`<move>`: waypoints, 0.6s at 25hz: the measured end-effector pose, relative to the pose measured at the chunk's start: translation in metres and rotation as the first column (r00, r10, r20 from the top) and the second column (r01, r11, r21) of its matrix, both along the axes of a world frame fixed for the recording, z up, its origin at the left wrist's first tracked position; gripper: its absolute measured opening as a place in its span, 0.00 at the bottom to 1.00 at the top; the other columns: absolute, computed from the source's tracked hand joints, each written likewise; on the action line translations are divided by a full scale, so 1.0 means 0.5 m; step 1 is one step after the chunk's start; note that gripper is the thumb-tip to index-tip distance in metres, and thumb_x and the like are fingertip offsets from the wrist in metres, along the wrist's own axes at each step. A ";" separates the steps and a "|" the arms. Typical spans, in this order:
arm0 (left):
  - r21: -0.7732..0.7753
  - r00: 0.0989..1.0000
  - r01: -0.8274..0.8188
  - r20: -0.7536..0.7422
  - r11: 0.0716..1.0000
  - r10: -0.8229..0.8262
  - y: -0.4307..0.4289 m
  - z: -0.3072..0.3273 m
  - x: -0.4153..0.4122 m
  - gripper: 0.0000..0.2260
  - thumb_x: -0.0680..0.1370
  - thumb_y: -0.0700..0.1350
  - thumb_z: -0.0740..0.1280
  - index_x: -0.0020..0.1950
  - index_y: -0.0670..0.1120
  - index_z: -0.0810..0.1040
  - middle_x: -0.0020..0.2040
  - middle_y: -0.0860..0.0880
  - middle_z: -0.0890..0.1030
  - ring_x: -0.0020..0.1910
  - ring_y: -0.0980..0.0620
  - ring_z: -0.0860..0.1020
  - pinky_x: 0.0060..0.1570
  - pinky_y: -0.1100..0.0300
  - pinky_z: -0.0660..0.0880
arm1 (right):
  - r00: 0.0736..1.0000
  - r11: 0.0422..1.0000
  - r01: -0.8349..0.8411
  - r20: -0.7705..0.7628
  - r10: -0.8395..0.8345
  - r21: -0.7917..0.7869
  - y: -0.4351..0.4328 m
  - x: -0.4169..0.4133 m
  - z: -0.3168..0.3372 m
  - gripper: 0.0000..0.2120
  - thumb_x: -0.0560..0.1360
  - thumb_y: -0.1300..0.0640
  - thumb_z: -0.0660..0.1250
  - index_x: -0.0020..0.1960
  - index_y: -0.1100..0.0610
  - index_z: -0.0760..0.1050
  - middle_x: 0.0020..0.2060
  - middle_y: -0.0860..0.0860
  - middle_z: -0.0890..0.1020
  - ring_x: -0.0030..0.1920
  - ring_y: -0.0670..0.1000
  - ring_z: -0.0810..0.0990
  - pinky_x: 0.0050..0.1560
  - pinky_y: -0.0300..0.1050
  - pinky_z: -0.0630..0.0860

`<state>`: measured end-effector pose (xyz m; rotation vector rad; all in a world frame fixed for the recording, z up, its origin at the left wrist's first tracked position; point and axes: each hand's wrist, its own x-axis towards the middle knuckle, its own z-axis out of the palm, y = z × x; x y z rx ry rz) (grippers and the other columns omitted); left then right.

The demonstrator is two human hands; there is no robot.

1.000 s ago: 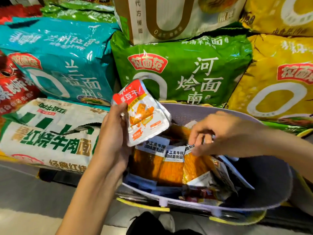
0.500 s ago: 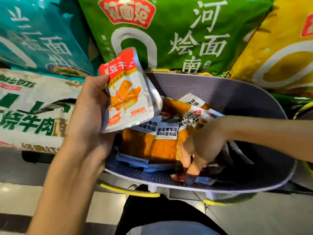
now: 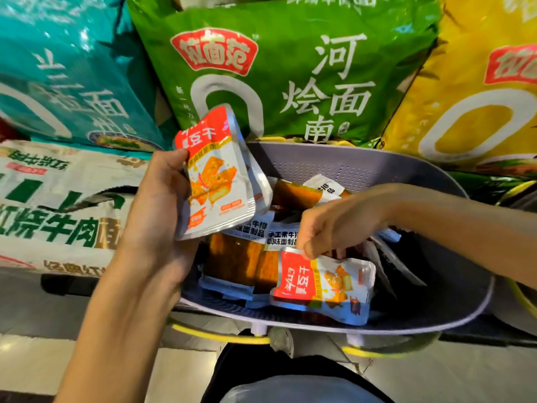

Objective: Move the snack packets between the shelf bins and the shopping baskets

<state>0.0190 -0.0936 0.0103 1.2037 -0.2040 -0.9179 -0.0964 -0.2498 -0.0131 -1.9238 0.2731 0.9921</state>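
Both hands [image 3: 154, 205] [image 3: 340, 225] curled round packets [image 3: 218, 175] [image 3: 322, 286]

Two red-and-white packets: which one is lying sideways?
The lower packet, pinched by the right hand over the basket; the other packet is held roughly upright in the left hand.

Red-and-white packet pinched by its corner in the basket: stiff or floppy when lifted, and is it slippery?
Probably floppy: the packet hangs rumpled from the corner that the right hand pinches. Likely light, since a fingertip pinch carries it. Its glossy film may slip.
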 end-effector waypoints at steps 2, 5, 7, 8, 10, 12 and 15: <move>0.009 1.000 0.003 0.023 1.000 -0.003 0.001 0.000 -0.002 0.15 0.80 0.50 0.52 0.42 0.47 0.75 0.28 0.52 0.81 0.25 0.57 0.79 0.27 0.69 0.75 | 0.987 0.986 0.150 0.049 -0.154 0.070 -0.008 -0.009 0.031 0.11 0.72 0.57 0.64 0.30 0.53 0.72 0.29 0.51 0.74 0.33 0.47 0.72 0.33 0.37 0.70; 0.041 0.999 -0.007 0.052 0.999 0.005 -0.005 -0.002 -0.002 0.14 0.80 0.53 0.55 0.47 0.46 0.76 0.31 0.51 0.83 0.27 0.56 0.80 0.29 0.67 0.77 | 0.861 0.876 0.453 0.175 -0.478 0.164 -0.022 -0.038 0.071 0.08 0.71 0.56 0.68 0.35 0.57 0.79 0.30 0.50 0.82 0.29 0.44 0.79 0.32 0.36 0.76; 0.076 0.992 -0.059 0.119 0.995 0.049 -0.011 -0.004 -0.005 0.13 0.80 0.53 0.57 0.46 0.46 0.76 0.32 0.51 0.83 0.29 0.57 0.81 0.30 0.66 0.78 | 0.729 0.757 0.593 0.216 -0.649 0.274 -0.042 -0.069 0.100 0.11 0.66 0.52 0.68 0.33 0.60 0.80 0.30 0.55 0.82 0.27 0.49 0.80 0.29 0.36 0.75; 0.074 0.987 -0.068 0.152 0.995 0.056 -0.011 -0.005 -0.007 0.12 0.80 0.52 0.58 0.45 0.47 0.75 0.31 0.52 0.83 0.28 0.57 0.81 0.30 0.65 0.77 | 0.699 0.730 0.592 0.233 -0.676 0.341 -0.050 -0.081 0.111 0.13 0.63 0.49 0.71 0.34 0.60 0.82 0.33 0.58 0.83 0.30 0.53 0.80 0.31 0.37 0.75; 0.061 0.977 -0.041 0.210 0.997 0.027 -0.010 -0.003 -0.015 0.11 0.80 0.52 0.57 0.46 0.47 0.75 0.32 0.52 0.83 0.29 0.57 0.81 0.28 0.65 0.76 | 0.654 0.687 0.532 0.276 -0.705 0.494 -0.052 -0.091 0.132 0.19 0.59 0.48 0.76 0.44 0.60 0.83 0.42 0.60 0.84 0.39 0.56 0.83 0.38 0.42 0.79; 0.058 0.971 -0.001 0.237 0.998 -0.013 -0.008 -0.001 -0.018 0.11 0.80 0.51 0.57 0.50 0.47 0.76 0.33 0.53 0.83 0.29 0.57 0.81 0.26 0.67 0.75 | 0.584 0.643 0.483 0.329 -0.742 0.594 -0.043 -0.083 0.145 0.23 0.58 0.51 0.77 0.50 0.60 0.82 0.46 0.57 0.85 0.44 0.53 0.84 0.46 0.45 0.82; 0.055 0.975 0.036 0.219 0.998 -0.047 -0.009 0.003 -0.021 0.15 0.80 0.52 0.57 0.59 0.46 0.76 0.41 0.51 0.85 0.36 0.55 0.83 0.31 0.64 0.78 | 0.481 0.574 0.558 0.330 -0.812 0.600 -0.003 -0.040 0.151 0.19 0.61 0.57 0.71 0.52 0.60 0.79 0.43 0.54 0.85 0.40 0.49 0.84 0.45 0.44 0.81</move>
